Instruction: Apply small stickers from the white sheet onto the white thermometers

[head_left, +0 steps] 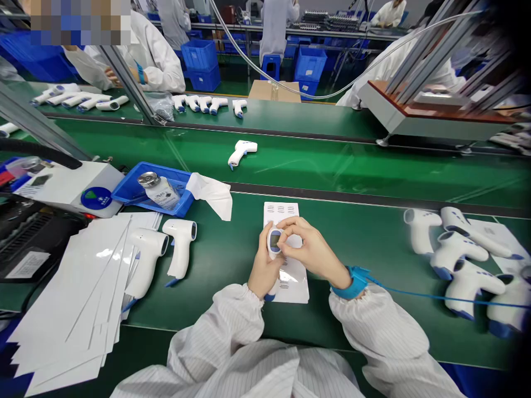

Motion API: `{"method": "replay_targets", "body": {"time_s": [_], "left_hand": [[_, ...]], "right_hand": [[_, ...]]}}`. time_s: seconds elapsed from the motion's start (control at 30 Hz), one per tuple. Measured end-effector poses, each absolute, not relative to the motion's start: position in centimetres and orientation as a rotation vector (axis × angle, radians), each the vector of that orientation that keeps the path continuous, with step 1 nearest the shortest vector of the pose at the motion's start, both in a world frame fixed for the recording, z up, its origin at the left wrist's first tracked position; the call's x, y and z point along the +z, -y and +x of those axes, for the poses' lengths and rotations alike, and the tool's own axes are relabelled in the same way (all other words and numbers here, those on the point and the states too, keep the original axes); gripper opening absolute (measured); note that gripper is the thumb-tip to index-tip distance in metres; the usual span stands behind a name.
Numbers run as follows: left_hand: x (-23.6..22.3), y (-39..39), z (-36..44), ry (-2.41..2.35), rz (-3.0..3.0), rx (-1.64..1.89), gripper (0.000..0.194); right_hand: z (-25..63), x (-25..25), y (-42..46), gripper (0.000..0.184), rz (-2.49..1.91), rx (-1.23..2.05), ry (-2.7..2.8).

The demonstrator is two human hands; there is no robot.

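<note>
my left hand (264, 265) grips a white infrared thermometer (270, 253) above a printed sheet (293, 290), my right fingertips (286, 232) pinching its head beside the small display (275, 241); more thermometers (467, 287) lie on the green assembly bench (232, 298), co-workers (145, 55) beyond among blue crates (199, 55)

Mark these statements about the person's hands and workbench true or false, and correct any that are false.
1. The left hand and right hand hold a white infrared thermometer. True.
2. A blue wrist strap is on the left wrist. False: it is on the right wrist.
3. A bottle with a metal cap lies in a blue tray. True.
4. The thermometers at the right stand in a blue crate. False: they lie on the green conveyor belt.
</note>
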State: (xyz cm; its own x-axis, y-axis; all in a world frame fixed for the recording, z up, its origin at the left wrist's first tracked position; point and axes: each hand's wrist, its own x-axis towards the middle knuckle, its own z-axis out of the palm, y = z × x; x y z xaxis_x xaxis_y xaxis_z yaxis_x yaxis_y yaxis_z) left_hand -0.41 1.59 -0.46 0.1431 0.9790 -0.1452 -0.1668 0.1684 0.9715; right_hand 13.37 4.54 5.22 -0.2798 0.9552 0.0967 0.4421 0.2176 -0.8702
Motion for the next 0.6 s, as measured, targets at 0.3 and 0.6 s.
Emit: {"method": "replay_targets", "body": {"time_s": [0.3,0.6], "left_hand": [[-0.6,-1.7,-0.3,-1.086,1.101,1.081,0.070],[-0.6,-1.6,-0.3,-1.101,1.077,1.051,0.070]], "right_hand": [[13.1,5.8,-6.1,0.010,-1.348,1.052,1.786],[13.1,6.2,-6.7,0.009,-1.361,1.105,1.806]]}}
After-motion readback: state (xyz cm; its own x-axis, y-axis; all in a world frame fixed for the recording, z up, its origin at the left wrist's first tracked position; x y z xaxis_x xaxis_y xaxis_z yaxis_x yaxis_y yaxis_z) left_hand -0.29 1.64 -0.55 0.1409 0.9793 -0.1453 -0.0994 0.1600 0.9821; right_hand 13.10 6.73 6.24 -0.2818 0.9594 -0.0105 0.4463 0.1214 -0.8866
